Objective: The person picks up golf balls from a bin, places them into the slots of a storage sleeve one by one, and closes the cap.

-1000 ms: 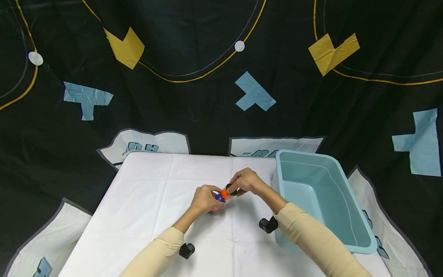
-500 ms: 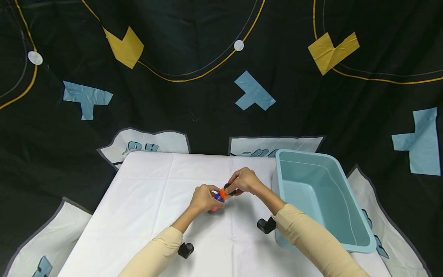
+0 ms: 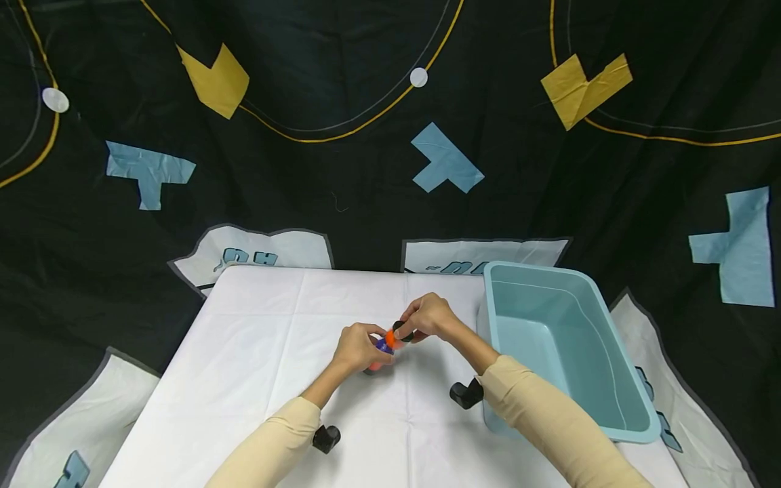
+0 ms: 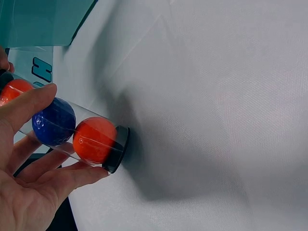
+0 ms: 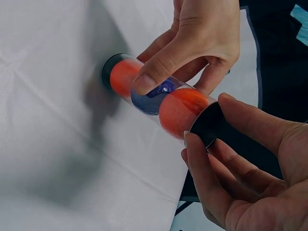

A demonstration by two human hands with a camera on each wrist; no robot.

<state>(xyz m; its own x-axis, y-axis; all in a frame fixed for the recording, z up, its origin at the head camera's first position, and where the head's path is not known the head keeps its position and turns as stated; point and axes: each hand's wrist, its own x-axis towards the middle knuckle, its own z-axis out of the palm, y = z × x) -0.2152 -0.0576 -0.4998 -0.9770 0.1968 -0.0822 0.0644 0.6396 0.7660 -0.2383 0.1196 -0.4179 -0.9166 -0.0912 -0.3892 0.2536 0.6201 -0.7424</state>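
Note:
A clear plastic tube of balls [image 5: 145, 95] is held tilted over the white table. Inside it sit a blue ball [image 4: 54, 121] between two orange balls, with a black cap at either end. My left hand [image 3: 356, 349] grips the tube around its middle, thumb across the blue ball. My right hand [image 3: 431, 316] pinches the upper black cap [image 5: 208, 124] between thumb and fingers. In the left wrist view the lower black cap [image 4: 117, 150] shows beyond the left fingertips, and most of the right hand is out of frame.
A light blue plastic bin [image 3: 631, 379] stands at the table's right side, beside the right forearm. White cloth covers the table [image 3: 244, 352]. Behind it hangs a black curtain [image 3: 342, 196] with yellow and blue tape shapes.
Both hands and the tube keep the same hold. The whole head view has shifted very slightly left and up; otherwise little differs.

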